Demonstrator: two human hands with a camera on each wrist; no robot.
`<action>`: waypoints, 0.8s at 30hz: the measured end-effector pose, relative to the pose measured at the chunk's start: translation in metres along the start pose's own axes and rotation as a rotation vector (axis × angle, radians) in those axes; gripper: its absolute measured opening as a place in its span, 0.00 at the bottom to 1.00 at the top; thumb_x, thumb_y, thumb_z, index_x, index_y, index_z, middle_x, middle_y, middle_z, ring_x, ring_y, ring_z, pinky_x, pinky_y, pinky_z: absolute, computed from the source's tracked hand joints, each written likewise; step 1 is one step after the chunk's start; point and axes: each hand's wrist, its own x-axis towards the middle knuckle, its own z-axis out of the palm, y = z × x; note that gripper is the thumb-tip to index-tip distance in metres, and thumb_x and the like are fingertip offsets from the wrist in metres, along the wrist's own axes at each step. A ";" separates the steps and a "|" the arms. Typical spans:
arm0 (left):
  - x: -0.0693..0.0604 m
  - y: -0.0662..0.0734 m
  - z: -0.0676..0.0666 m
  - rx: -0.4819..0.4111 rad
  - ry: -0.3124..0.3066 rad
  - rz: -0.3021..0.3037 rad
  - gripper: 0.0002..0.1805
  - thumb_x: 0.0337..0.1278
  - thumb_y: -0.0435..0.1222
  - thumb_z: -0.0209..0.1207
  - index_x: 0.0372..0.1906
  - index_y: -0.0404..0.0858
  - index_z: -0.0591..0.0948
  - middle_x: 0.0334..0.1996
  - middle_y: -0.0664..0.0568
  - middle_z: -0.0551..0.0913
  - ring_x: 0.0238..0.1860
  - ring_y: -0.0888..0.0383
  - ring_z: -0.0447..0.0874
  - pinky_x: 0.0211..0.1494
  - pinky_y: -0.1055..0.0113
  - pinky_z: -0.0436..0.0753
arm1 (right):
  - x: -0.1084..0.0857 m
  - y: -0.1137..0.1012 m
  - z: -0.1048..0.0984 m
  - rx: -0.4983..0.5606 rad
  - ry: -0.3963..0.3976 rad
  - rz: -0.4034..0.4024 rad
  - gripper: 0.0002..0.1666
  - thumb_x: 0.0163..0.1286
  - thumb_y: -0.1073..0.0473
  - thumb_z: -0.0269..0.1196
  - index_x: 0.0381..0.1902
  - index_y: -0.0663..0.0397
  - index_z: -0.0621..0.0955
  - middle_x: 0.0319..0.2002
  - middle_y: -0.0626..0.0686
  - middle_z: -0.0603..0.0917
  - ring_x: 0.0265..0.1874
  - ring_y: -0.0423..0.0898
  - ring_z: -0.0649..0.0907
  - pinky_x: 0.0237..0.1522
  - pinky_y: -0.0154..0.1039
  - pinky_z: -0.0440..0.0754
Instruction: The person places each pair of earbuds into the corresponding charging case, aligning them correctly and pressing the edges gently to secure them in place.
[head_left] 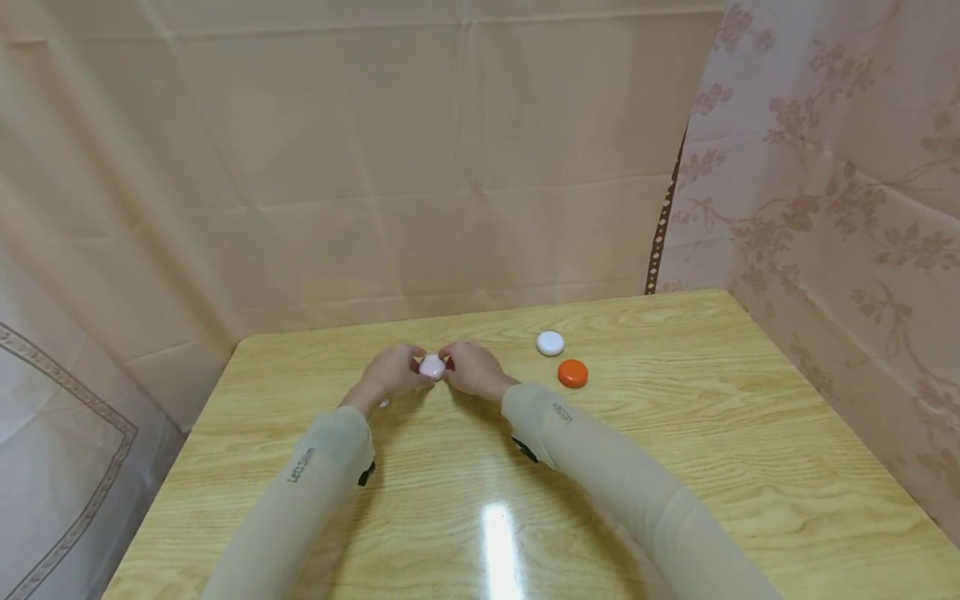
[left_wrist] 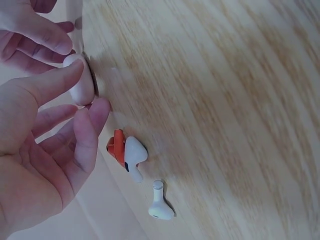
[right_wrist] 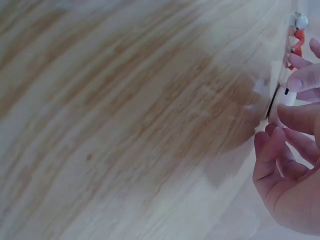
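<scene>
Left hand and right hand, fingers pinching white case just below-left of head-frame centre, should keep pressure light, even.

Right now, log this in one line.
left hand: holds pale earbud case; right hand: same; table: white case, orange case, white earbuds, orange earbud

A beige cloth hangs behind the wood-grain table.

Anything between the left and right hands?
Yes: a pale earbud case, shown in the head view. The left hand and right hand hold it from opposite sides.
</scene>
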 end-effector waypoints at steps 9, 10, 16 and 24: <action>0.004 -0.002 0.002 -0.006 0.002 -0.019 0.17 0.57 0.37 0.73 0.47 0.31 0.86 0.37 0.47 0.87 0.37 0.53 0.81 0.46 0.55 0.79 | 0.000 -0.001 -0.002 -0.033 -0.019 -0.068 0.06 0.68 0.62 0.68 0.40 0.59 0.87 0.31 0.50 0.84 0.30 0.44 0.78 0.36 0.41 0.78; 0.004 -0.003 0.003 -0.007 0.001 -0.022 0.16 0.56 0.38 0.73 0.46 0.31 0.86 0.37 0.48 0.87 0.37 0.54 0.81 0.46 0.55 0.79 | -0.001 -0.001 -0.002 -0.036 -0.017 -0.071 0.05 0.68 0.62 0.68 0.38 0.59 0.86 0.30 0.50 0.84 0.29 0.44 0.77 0.36 0.40 0.78; 0.003 -0.006 0.005 -0.023 0.007 -0.015 0.12 0.55 0.37 0.74 0.39 0.34 0.86 0.32 0.51 0.84 0.33 0.56 0.76 0.43 0.58 0.77 | -0.002 -0.001 -0.001 -0.039 -0.010 -0.059 0.06 0.68 0.60 0.70 0.34 0.56 0.86 0.28 0.47 0.82 0.27 0.42 0.75 0.31 0.37 0.75; 0.001 -0.006 0.002 -0.030 0.006 -0.008 0.19 0.55 0.38 0.74 0.48 0.31 0.86 0.41 0.45 0.88 0.42 0.51 0.84 0.51 0.53 0.80 | -0.003 -0.001 0.000 -0.051 -0.002 -0.057 0.05 0.69 0.59 0.69 0.35 0.55 0.87 0.30 0.47 0.84 0.28 0.42 0.76 0.33 0.38 0.75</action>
